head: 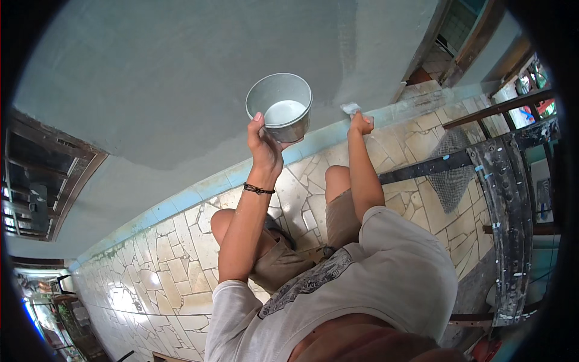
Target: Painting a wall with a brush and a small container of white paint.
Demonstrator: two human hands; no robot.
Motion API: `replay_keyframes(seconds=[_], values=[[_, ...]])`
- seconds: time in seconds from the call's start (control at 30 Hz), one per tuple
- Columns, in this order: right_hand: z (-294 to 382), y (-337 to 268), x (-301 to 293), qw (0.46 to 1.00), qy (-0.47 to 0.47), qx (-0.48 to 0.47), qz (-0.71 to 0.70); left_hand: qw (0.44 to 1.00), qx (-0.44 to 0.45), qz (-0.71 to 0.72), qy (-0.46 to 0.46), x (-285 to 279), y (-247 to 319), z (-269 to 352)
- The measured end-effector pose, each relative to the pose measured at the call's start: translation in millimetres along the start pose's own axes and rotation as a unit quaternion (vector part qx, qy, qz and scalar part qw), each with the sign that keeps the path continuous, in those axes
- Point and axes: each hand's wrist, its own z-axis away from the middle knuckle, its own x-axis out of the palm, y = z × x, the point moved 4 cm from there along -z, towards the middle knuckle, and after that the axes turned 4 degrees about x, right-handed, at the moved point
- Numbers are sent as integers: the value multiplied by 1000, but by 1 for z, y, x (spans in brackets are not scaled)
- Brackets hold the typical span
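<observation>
My left hand [268, 147] holds up a grey metal bowl [296, 131], thumb at its rim and fingers beneath. White material [285, 112] lies in the bottom of the bowl. To the right, my right hand [361, 123] is closed around a small whitish, crumpled-looking piece [350, 108]; what it is exactly cannot be told. That hand is close to the foot of a grey wall [181, 81], which has darker and lighter patches. Whether the piece touches the wall is unclear.
A light blue tile skirting [194, 197] runs along the wall's foot. The floor is irregular stone tile [181, 267]. On the right stand a dark paint-spotted wooden frame [504, 217] and a grey mesh cloth or mat [452, 181]. A wooden-framed window [81, 181] is at the left, a doorway at the upper right.
</observation>
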Motion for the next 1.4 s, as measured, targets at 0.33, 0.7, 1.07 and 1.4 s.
replay_keyframes(seconds=[0.33,0.7,1.07,1.4], values=[[66,-105,54,987,-59,14,-151,1000,14,7,9,-8,13,6],[111,-301,113,899,-243,-75,-357,1000,-4,7,-15,-5,-5,-3],[111,-270,127,840,-348,-172,-379,1000,-6,4,-1,-8,-5,-9],[61,-92,44,933,-247,-123,-232,1000,-11,12,-11,-10,1,-9]])
